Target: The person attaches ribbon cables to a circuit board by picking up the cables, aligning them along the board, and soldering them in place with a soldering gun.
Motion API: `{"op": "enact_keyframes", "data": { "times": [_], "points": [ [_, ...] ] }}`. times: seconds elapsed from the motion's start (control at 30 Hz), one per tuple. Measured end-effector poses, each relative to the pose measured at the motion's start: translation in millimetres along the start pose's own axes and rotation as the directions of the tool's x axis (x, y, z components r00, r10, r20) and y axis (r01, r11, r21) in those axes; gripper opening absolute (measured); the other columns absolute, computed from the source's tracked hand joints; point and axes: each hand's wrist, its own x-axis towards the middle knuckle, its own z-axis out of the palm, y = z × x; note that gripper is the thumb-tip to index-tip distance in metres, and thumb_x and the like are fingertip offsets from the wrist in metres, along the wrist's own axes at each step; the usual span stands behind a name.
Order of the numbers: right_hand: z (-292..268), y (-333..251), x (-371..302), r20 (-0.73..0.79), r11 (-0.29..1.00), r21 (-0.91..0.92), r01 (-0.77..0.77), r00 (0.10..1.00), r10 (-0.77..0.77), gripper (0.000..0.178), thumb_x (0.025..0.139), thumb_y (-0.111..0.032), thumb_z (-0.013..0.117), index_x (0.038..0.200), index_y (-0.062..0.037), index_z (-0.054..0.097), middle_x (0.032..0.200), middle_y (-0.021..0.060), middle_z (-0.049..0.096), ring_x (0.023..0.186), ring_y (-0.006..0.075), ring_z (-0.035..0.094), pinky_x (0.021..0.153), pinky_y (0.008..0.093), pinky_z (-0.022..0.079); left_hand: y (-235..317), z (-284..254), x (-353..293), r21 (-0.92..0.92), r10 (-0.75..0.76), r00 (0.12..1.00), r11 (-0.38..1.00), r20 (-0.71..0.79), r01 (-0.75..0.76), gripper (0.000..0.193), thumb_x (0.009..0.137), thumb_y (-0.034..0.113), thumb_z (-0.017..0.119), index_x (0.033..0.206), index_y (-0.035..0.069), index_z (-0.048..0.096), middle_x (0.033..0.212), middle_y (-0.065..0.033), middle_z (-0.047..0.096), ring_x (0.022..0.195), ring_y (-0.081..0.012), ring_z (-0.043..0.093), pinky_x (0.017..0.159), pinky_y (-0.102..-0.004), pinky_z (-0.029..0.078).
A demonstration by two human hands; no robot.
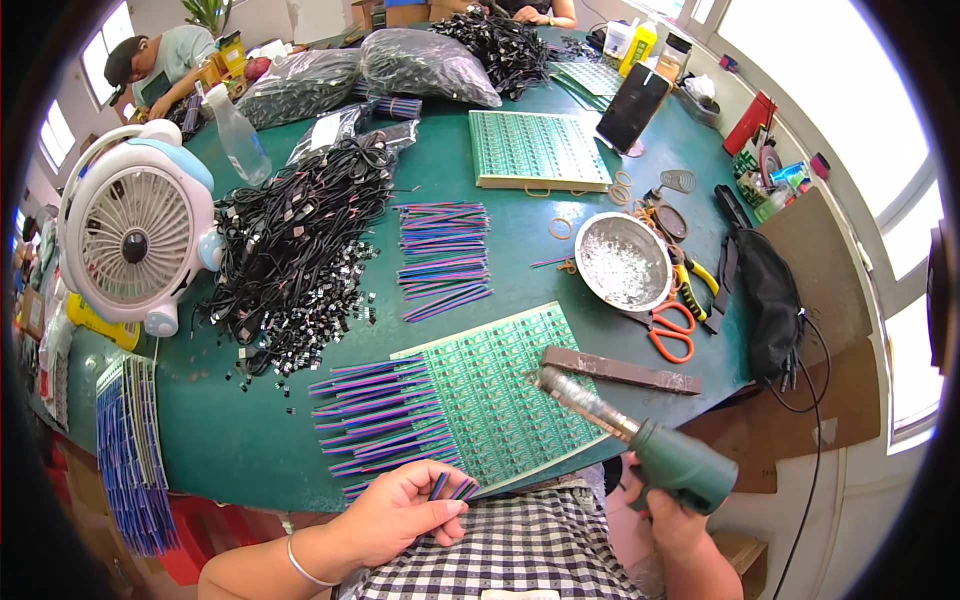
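My left hand point(415, 508) is closed on a few short wires point(453, 487) in blue, pink and black, at the near edge of a green circuit board panel point(510, 400). My right hand point(668, 515) grips the handle of a green soldering gun point(685, 465). Its metal barrel points up and left over the panel, with the tip close to the end of a brown bar point(640, 373) lying across the panel's right side. Rows of coloured wires point(375, 405) stick out from the panel's left side. Beyond the panel lie more loose wires point(443, 255).
A fan point(135, 245) and a heap of black cables point(300, 240) stand left. To the right are a metal bowl point(624, 262), orange scissors point(672, 332), pliers point(695, 285) and a black pouch point(765, 290). Farther back sit stacked panels point(540, 150) and a phone point(635, 110). Two people sit across.
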Motion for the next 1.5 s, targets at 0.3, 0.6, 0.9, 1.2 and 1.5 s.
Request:
{"op": "enact_keyframes", "data": {
  "times": [0.3, 0.6, 0.9, 1.2, 1.5],
  "points": [
    [-1, 1, -63, -0.006, 0.891, 0.290, -0.349, 0.930, 0.367, 0.044, 0.088, -0.013, 0.062, 0.127, 0.0066, 0.058, 0.099, 0.0149, 0.071, 0.073, 0.0211, 0.069, 0.069, 0.0342, 0.057, 6, 7, -10, 0.493, 0.317, 0.949, 0.825, -0.002, -0.275, 0.021, 0.093, -0.001, 0.071, 0.110, 0.003, 0.060, 0.092, -0.0078, 0.068, 0.070, -0.0114, 0.070, 0.055, -0.0226, 0.054],
    [14, 1, -88, -0.010, 0.749, 0.424, -0.509, 0.825, 0.566, 0.051, 0.088, -0.015, 0.077, 0.132, 0.0017, 0.056, 0.118, 0.0134, 0.068, 0.097, 0.0245, 0.067, 0.087, 0.0372, 0.054, 8, 6, 0, 0.899, 0.640, 0.644, -0.188, 0.419, -0.396, 0.028, 0.068, -0.001, 0.076, 0.095, 0.005, 0.070, 0.086, -0.0083, 0.070, 0.071, -0.0225, 0.069, 0.055, -0.0323, 0.054],
    [18, 7, -82, 0.061, 0.958, -0.060, -0.279, 0.957, 0.282, 0.049, 0.082, -0.008, 0.079, 0.127, -0.0017, 0.061, 0.117, 0.0134, 0.067, 0.105, 0.0282, 0.065, 0.091, 0.0394, 0.051, -11, -4, 5, 0.902, 0.649, 0.629, -0.259, 0.428, -0.346, 0.027, 0.080, 0.012, 0.071, 0.106, 0.006, 0.072, 0.091, -0.0052, 0.069, 0.067, -0.0183, 0.065, 0.055, -0.0313, 0.052],
    [22, 13, -82, -0.030, 0.951, 0.046, -0.305, 0.952, 0.306, 0.049, 0.083, -0.012, 0.079, 0.128, -0.0038, 0.061, 0.119, 0.0141, 0.067, 0.105, 0.0286, 0.065, 0.091, 0.0397, 0.051, -7, 0, 7, 0.896, 0.647, 0.620, -0.326, 0.444, -0.302, 0.027, 0.072, 0.005, 0.072, 0.099, 0.006, 0.074, 0.082, -0.0034, 0.068, 0.063, -0.0189, 0.065, 0.050, -0.0325, 0.051],
    [18, 15, -86, -0.011, 0.885, 0.245, -0.396, 0.912, 0.411, 0.056, 0.083, -0.015, 0.080, 0.133, -0.0019, 0.057, 0.120, 0.0147, 0.067, 0.103, 0.0257, 0.066, 0.091, 0.0384, 0.052, -14, -7, 9, 0.895, 0.681, 0.581, -0.316, 0.445, -0.315, 0.023, 0.079, 0.014, 0.071, 0.102, 0.008, 0.071, 0.088, -0.0010, 0.067, 0.064, -0.0151, 0.063, 0.050, -0.0287, 0.049]
  ]
}}
